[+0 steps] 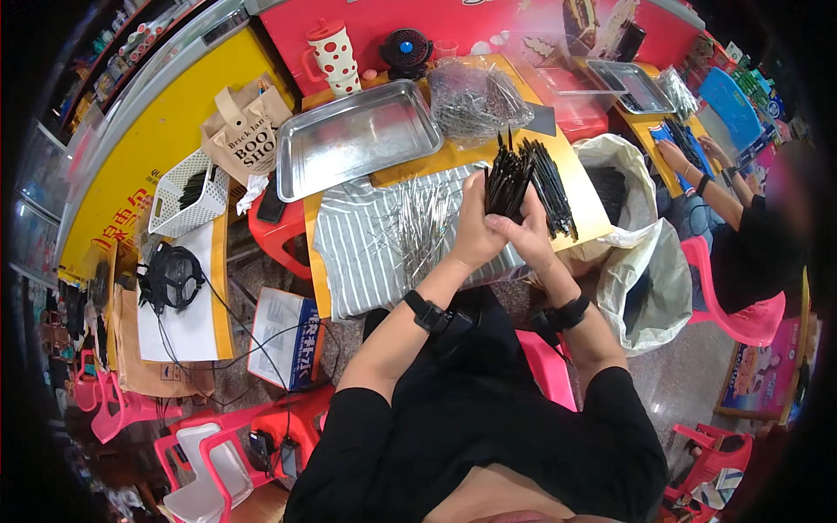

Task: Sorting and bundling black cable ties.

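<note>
Both hands are wrapped round one upright bundle of thin black sticks (507, 185). My left hand (473, 231) grips it from the left, and my right hand (527, 234) from the right with its thumb across the lower end. A second pile of similar black sticks (553, 193) lies just beyond my right hand on the yellow tabletop (588, 205). Left of my hands, many thin silvery sticks (423, 228) are spread on a grey-and-white striped cloth (344, 240). What exactly the sticks are I cannot make out.
Behind the cloth lie a metal tray (357, 135) and a clear plastic bag of silvery pieces (478, 100). A spotted tumbler (334, 61) and a small black fan (406, 50) stand farther back. White sacks (645, 279) sit at the right, near another person's hands (676, 157).
</note>
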Motion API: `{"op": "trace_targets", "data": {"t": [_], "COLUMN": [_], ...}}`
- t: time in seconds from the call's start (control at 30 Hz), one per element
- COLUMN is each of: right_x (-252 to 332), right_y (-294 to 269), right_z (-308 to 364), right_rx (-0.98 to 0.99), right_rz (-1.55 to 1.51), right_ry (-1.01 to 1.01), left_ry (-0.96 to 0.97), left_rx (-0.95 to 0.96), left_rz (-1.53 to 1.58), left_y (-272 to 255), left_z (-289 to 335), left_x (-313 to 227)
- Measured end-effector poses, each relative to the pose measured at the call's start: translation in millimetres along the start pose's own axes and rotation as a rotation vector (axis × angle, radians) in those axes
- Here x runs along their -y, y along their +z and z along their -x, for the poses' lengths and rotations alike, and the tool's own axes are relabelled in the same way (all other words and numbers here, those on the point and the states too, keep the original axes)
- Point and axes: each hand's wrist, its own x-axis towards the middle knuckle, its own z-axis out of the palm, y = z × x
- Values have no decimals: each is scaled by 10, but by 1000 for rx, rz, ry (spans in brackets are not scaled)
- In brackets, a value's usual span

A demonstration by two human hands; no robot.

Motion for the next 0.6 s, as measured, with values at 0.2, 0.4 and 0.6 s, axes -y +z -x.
{"op": "trace_targets", "data": {"t": [0.2,0.4,0.6], "right_x": [-9,91,23], "right_y": [-87,15,64], "right_z": [-41,2,88], "right_rx": [38,47,0], "right_rz": [47,-19,69], "right_ry": [-16,11,-19], "left_ry": [-208,-214,-257], "left_rx": [109,120,120], "left_rz": [341,322,384], "left_y": [32,6,-22], "left_z": [24,169,204], "left_x": [-20,32,15]}}
